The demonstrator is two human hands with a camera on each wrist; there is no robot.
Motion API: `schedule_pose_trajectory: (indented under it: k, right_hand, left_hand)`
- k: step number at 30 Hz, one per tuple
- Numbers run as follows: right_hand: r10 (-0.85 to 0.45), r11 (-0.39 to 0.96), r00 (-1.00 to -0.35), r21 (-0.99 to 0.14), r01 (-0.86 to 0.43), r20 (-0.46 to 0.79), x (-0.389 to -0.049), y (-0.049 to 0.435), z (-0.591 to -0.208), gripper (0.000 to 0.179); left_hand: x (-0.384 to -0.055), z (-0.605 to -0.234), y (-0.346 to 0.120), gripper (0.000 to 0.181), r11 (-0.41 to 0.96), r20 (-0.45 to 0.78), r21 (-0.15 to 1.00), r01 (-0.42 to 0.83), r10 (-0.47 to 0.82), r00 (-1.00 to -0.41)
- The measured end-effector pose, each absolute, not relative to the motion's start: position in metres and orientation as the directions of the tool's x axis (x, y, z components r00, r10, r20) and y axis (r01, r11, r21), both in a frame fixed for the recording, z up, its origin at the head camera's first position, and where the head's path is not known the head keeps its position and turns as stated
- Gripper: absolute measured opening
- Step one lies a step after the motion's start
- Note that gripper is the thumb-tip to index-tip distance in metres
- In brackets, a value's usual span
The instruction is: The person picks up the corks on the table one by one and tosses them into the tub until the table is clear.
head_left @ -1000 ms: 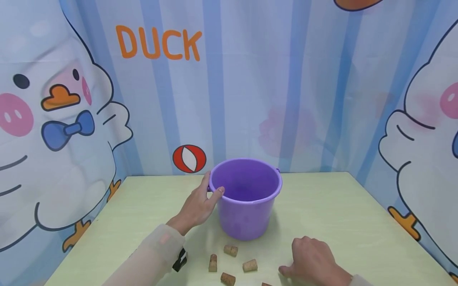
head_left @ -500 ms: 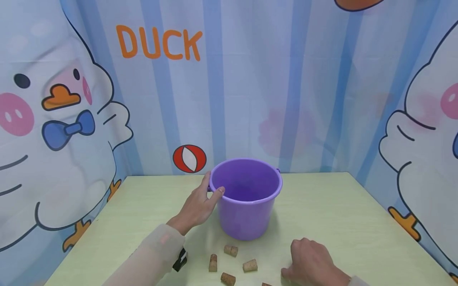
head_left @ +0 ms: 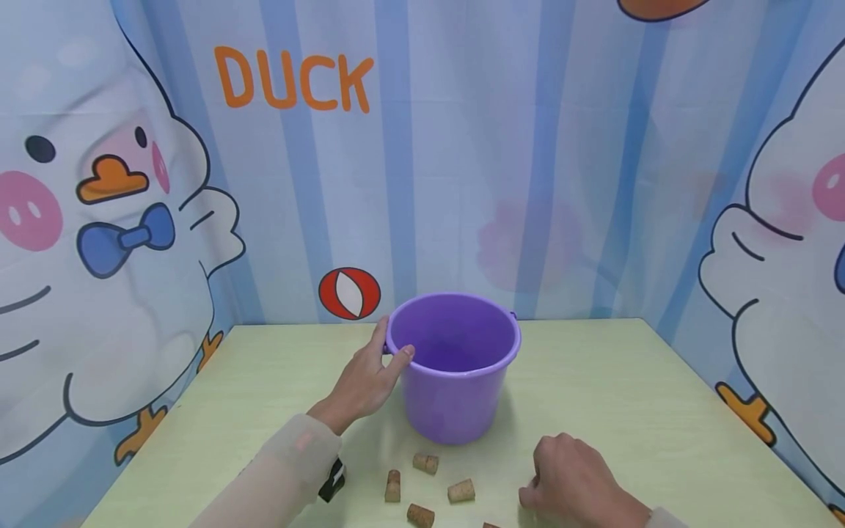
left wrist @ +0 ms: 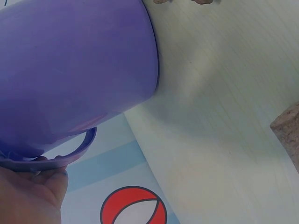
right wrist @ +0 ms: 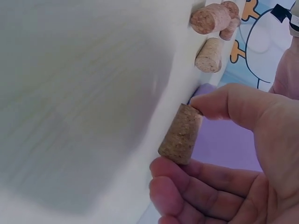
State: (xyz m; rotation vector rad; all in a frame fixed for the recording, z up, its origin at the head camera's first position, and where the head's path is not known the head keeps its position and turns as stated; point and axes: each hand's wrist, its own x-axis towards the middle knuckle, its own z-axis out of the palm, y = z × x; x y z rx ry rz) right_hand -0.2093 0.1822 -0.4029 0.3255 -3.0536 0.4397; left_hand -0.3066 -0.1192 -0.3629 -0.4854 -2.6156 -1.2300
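Observation:
A purple bucket stands upright on the table. At its left side my left hand grips the rim, with the thumb over the near edge. In the left wrist view the fingers of that hand lie at the bucket's purple handle. My right hand is low over the table, to the right of the loose corks. Between its thumb and fingers it pinches a tapered cork end to end, seen in the right wrist view. That cork is hidden behind the hand in the head view.
Several loose corks lie in front of the bucket, among them a pale cork and a darker cork. Another cork is cut off by the lower edge. Behind the pale table hangs a duck-print curtain.
My right hand has shifted slightly, and its thumb has drawn in closer to the fingers. The left hand, the bucket and the loose corks stay where they were.

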Motion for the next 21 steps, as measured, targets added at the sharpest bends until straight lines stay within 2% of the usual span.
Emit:
schedule_pose_trajectory:
  k: [9,21]
  right_hand:
    - [-0.279,0.895,-0.921,-0.275,-0.352,0.271,-0.211,0.187,-0.400,0.026]
    - [-0.260,0.873,-0.899,-0.312,-0.374,0.352,-0.212,0.186,-0.392,0.022]
  left_hand:
    - [-0.306,-0.362,-0.119,0.083,0.601,0.326,0.702,0.382,0.204,-0.923]
    - [-0.306,-0.362,-0.118,0.082,0.603,0.328,0.700,0.383,0.204,-0.922]
